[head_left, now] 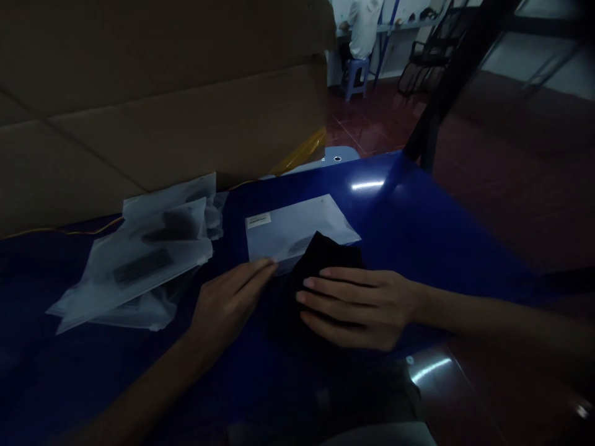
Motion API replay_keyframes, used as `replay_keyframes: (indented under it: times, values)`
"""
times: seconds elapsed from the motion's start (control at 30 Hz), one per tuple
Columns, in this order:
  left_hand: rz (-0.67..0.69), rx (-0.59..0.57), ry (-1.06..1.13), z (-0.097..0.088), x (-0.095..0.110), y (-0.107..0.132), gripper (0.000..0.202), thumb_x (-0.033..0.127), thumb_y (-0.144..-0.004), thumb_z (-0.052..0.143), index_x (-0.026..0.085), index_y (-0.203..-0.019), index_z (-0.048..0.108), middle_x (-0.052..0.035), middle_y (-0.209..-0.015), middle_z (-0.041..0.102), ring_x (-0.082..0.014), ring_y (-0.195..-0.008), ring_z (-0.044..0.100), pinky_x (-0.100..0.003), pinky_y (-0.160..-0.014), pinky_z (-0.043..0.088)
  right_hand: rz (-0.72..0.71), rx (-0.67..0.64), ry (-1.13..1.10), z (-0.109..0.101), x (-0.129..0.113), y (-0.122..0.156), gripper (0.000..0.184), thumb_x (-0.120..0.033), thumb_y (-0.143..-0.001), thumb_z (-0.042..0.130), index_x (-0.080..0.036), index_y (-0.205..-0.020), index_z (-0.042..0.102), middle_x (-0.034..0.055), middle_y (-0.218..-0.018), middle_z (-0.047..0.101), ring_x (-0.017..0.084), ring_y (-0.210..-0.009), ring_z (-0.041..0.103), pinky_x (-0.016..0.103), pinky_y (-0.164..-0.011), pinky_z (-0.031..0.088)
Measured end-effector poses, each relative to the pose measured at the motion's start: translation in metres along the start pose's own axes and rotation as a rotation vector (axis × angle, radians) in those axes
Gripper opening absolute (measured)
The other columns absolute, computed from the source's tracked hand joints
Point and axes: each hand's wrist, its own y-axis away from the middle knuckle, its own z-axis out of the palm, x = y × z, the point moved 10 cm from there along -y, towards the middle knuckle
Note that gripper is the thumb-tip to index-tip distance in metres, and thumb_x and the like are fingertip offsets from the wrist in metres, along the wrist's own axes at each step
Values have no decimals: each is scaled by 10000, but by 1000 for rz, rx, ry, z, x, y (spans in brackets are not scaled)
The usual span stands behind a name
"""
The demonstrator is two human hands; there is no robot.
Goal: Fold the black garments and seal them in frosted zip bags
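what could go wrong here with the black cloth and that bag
The right hand rests on the black cloth, which lies partly on a flat frosted plastic bag. On the glossy blue table, the bag might slide. The left hand is close to a loose pile of frosted bags and might knock it.

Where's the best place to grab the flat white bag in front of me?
Probably its left edge, near the label, coming from the left with your left hand. The bag lies flat on the table, and that edge is uncovered, while the black cloth covers its near right part under your right hand.
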Motion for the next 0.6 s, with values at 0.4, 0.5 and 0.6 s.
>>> replay_keyframes:
  times: [0.4,0.5,0.6]
  values:
    - [-138,31,116,-6,0,-11,174,194,-1049,606,230,-1177,718,-3,-1128,794,-158,-976,788,-273,-867,672,-34,-58,-206,24,-11,3,236,-178,-992,649,-103,-1189,754,91,-1260,767,217,-1176,736,315,-1081,584]
    - [-80,43,87,-9,6,-11,168,180,-1046,607,206,-1176,711,-15,-1131,796,-154,-969,790,-267,-876,668,-25,-93,-230,28,-11,4,273,-164,-1007,620,-101,-1250,729,101,-1311,744,215,-1239,702,331,-1148,529]
    - [-30,51,79,-12,11,-10,192,171,-1057,580,185,-1208,699,-36,-1148,792,-154,-965,790,-264,-874,666,96,-251,-280,45,3,11,371,-124,-1023,558,-98,-1383,642,141,-1463,643,248,-1410,567,407,-1202,468]
